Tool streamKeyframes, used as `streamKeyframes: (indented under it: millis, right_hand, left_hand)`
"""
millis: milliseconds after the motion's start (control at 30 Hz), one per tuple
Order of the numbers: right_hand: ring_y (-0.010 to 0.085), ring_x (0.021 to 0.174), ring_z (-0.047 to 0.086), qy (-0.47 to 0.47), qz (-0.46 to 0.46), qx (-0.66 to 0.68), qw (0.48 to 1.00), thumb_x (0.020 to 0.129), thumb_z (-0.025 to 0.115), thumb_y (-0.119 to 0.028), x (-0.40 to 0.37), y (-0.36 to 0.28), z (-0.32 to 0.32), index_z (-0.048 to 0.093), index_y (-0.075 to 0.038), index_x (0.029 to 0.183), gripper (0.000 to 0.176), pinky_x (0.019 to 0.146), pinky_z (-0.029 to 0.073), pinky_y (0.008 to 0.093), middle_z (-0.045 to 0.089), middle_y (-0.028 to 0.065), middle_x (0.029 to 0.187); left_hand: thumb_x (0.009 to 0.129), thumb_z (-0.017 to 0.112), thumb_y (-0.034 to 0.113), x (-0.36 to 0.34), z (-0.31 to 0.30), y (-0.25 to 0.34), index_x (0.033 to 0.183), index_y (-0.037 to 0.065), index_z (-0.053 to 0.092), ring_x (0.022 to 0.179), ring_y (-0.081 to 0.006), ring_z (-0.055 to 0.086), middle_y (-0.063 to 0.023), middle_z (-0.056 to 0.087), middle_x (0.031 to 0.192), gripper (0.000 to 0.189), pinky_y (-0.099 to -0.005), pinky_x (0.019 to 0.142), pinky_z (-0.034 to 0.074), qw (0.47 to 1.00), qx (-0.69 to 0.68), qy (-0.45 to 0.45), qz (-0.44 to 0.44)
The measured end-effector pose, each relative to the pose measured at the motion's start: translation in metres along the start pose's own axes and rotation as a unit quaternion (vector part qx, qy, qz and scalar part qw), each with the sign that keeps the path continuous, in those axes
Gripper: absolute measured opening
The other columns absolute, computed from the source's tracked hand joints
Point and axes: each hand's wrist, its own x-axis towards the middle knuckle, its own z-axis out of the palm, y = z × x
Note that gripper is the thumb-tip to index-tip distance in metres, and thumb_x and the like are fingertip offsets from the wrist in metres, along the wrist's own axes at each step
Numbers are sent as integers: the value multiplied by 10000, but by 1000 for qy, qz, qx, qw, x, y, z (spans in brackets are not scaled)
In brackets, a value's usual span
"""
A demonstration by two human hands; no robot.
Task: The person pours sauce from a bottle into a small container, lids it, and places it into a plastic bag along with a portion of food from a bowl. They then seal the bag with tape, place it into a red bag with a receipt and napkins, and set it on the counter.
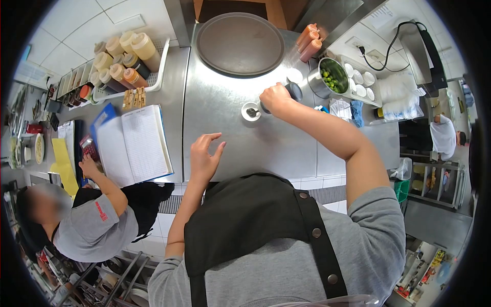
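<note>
The white cup (245,115) is located on the steel counter (230,153), between the two hands and closer to the right. A small quantity of dark contents (252,112) is seen inside; its nature cannot be determined at this size.

The right hand (276,99) is positioned just beyond and beside the cup, with its fingers curled inward and pointed down. A dark rounded object (294,92) is seen directly beside this hand. Whether anything is clamped in the fingers cannot be told — the grip is hidden by the back of the hand. The left hand (204,153) is raised, with thumb and fingers apart and nothing seen between them. The hands are well apart from each other.

The step in hand is judged to be the handling of the cup's contents, carried out by the right hand alone. For the next move, a controlled approach to the cup mouth is judged to be called for, with the cup steadied by the left hand if required — a light cup could be tipped by a sideways touch.

A white disc (294,75) is placed beyond the dark object. A metal pot (316,82) containing green fruit (332,82) is stationed farther to the right.
</note>
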Motion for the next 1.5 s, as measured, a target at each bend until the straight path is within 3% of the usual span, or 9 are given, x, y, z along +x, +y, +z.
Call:
streamKeyframes:
  millis: [267, 667, 800, 900, 1100, 1200, 1300, 1467, 1500]
  right_hand:
    - [207, 968, 736, 14, 11, 26, 1000, 801, 747, -107, 3, 5, -7, 766, -134, 952, 155, 839, 511, 345, 768, 39, 1005]
    - [309, 975, 729, 81, 73, 197, 974, 807, 649, -64, -13, 13, 34, 762, -73, 903, 149, 880, 550, 435, 752, 134, 951]
    - [364, 953, 708, 230, 68, 310, 920, 689, 760, -42, -28, 14, 88, 744, -42, 969, 281, 884, 552, 427, 725, 203, 919]
    - [325, 997, 712, 128, 98, 528, 834, 615, 840, -78, -53, 13, 66, 728, -23, 1078, 480, 893, 541, 394, 745, 171, 1035]
    - [235, 977, 700, 176, 30, 722, 668, 645, 856, -57, -71, -39, 32, 669, -10, 1240, 625, 922, 519, 353, 736, 136, 1085]
    - [253, 1059, 684, 282, -24, 709, 646, 652, 851, -33, -69, -68, -4, 589, -9, 1364, 759, 952, 511, 366, 698, 149, 1198]
    - [292, 1244, 601, 279, -15, 737, 615, 687, 861, -45, -63, -75, -24, 471, -27, 1480, 884, 1047, 464, 386, 597, 170, 1375]
    - [342, 1319, 523, 402, 13, 596, 694, 743, 862, -160, -66, -59, -30, 413, -52, 1519, 903, 1103, 426, 432, 487, 170, 1487]
    - [342, 1351, 493, 397, 31, 607, 688, 747, 855, -149, -67, -57, -20, 428, -54, 1508, 877, 1123, 408, 432, 489, 166, 1489]
  left_hand:
    - [829, 782, 104, 6, 2, 6, 1048, 19, 716, 961, -296, 688, -134, 723, 995, 245, -369, 851, 518, 1000, -2, -4, 22]
    - [839, 784, 179, 10, 13, -8, 1036, 68, 706, 976, -261, 672, -72, 722, 1009, 239, -386, 859, 470, 999, -10, -42, 26]
    - [835, 789, 175, 11, 17, -13, 1042, 69, 709, 983, -260, 681, -80, 723, 1018, 246, -396, 839, 497, 999, -10, -51, 12]
    - [830, 802, 191, 16, 21, -14, 1069, 63, 707, 994, -258, 682, -93, 716, 1040, 287, -398, 831, 521, 997, -36, -74, -10]
    - [700, 921, 284, 47, 43, 21, 1189, 53, 674, 973, -233, 665, -121, 651, 1091, 594, -371, 850, 540, 978, -173, -83, -80]
    - [613, 957, 361, 71, 44, 36, 1113, 32, 684, 895, -268, 650, -134, 659, 1056, 658, -389, 797, 546, 994, -104, -19, -17]
    - [606, 959, 338, 98, 16, 32, 1079, 10, 672, 906, -234, 640, -116, 657, 1013, 643, -375, 796, 537, 995, -101, -20, -8]
    - [641, 940, 229, 166, -65, -25, 1029, 2, 666, 879, -196, 629, -81, 662, 968, 527, -350, 810, 517, 944, -243, 224, -21]
    - [644, 939, 194, 184, -87, -34, 1010, 12, 662, 880, -212, 636, -78, 672, 956, 494, -348, 817, 517, 947, -152, 281, 31]
